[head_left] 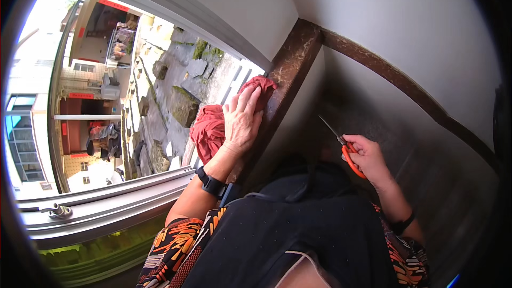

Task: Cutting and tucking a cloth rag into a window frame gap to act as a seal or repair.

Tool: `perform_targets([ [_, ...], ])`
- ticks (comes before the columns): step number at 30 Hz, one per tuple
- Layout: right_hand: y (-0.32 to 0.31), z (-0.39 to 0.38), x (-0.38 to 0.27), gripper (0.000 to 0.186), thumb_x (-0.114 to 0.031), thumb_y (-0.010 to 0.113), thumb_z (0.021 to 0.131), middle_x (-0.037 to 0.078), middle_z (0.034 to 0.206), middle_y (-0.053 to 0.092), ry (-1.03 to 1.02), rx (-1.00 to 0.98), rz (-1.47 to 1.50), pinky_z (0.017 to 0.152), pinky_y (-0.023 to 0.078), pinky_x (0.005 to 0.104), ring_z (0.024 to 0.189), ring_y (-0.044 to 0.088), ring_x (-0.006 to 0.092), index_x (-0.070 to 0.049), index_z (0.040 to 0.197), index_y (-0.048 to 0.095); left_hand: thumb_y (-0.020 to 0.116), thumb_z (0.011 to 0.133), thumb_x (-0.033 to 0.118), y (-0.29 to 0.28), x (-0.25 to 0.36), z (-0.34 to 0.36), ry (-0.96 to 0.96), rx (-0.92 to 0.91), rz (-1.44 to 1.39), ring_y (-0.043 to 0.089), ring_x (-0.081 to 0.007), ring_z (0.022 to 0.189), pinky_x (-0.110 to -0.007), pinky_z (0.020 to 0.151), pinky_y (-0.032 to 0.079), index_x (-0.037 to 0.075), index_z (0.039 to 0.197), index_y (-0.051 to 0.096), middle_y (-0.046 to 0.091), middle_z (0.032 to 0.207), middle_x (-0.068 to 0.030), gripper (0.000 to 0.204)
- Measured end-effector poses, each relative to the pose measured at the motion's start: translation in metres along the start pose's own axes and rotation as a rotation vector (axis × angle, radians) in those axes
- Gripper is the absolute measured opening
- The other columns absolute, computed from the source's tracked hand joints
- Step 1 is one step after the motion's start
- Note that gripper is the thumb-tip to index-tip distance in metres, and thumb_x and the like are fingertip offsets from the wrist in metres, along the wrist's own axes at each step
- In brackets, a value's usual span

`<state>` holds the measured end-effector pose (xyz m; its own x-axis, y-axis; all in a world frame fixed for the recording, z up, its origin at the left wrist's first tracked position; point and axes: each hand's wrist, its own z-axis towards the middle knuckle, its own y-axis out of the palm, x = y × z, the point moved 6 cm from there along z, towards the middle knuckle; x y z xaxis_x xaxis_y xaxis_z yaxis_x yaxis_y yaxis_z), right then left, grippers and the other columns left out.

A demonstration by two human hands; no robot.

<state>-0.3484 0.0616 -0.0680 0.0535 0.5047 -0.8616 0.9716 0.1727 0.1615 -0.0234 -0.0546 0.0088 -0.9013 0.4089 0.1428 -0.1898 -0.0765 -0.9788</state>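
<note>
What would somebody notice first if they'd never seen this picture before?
Probably the crumpled red cloth under the left hand, beside the bright window. Next might be the orange-handled scissors in the right hand, pointing up and left against the dark area. Outside, at left, the big mossy rock also stands out.

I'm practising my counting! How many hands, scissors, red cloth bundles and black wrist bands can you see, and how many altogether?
Left hand and right hand: 2
Scissors with orange handles: 1 pair
Red cloth bundle: 1
Left wrist band and right wrist band: 2
Total: 6
</note>
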Motion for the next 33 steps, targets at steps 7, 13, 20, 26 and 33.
perform_targets([
  [7,0.054,0.027,-0.065,0.033,-0.007,0.069,0.099,0.005,0.088,0.07,-0.054,-0.098,0.063,0.056,0.049,0.0226,0.068,0.061,0.0057,0.001,0.13,0.061,0.067,0.096,0.032,-0.007,-0.011,0.037,-0.105,0.098,-0.315,0.054,-0.0333,0.12,-0.045,0.103,0.043,0.008,0.132,0.068,0.061,0.132,-0.0099,0.043],
  [13,0.11,0.059,-0.107,0.039,-0.012,0.065,0.102,0.008,0.082,0.065,-0.031,-0.201,0.039,0.051,0.05,0.0253,0.055,0.059,0.011,-0.001,0.139,0.055,0.072,0.093,0.033,-0.012,-0.034,0.046,-0.323,0.015,-0.682,0.062,-0.0317,0.108,-0.042,0.096,0.049,0.004,0.107,0.08,0.067,0.108,-0.0136,0.033],
  [20,0.132,0.087,-0.122,0.047,-0.013,0.063,0.104,0.01,0.079,0.064,0.066,-0.17,0.124,0.047,0.051,0.0288,0.051,0.059,0.0152,-0.001,0.146,0.048,0.073,0.082,0.015,-0.02,-0.063,0.106,-0.268,-0.188,-0.792,0.07,-0.0192,0.07,-0.035,0.067,0.055,0.001,0.092,0.078,0.074,0.081,-0.0109,0.018],
  [26,0.147,0.092,-0.143,0.045,-0.016,0.063,0.104,0.015,0.077,0.063,0.178,-0.048,0.31,0.046,0.048,0.0309,0.051,0.058,0.0193,0.003,0.142,0.05,0.087,0.074,0.016,0.005,-0.056,0.116,-0.095,-0.6,-0.981,0.066,-0.0131,0.069,-0.03,0.064,0.052,0.01,0.106,0.082,0.072,0.076,-0.0013,0.034],
  [33,0.158,0.091,-0.16,0.039,-0.025,0.062,0.105,0.014,0.075,0.061,0.107,-0.009,0.347,0.043,0.042,0.0299,0.051,0.054,0.0188,0.003,0.131,0.058,0.089,0.071,0.005,0.003,-0.056,0.109,0.061,-0.572,-1.079,0.067,-0.0117,0.077,-0.029,0.075,0.053,0.007,0.11,0.081,0.074,0.083,-0.0016,0.039],
])
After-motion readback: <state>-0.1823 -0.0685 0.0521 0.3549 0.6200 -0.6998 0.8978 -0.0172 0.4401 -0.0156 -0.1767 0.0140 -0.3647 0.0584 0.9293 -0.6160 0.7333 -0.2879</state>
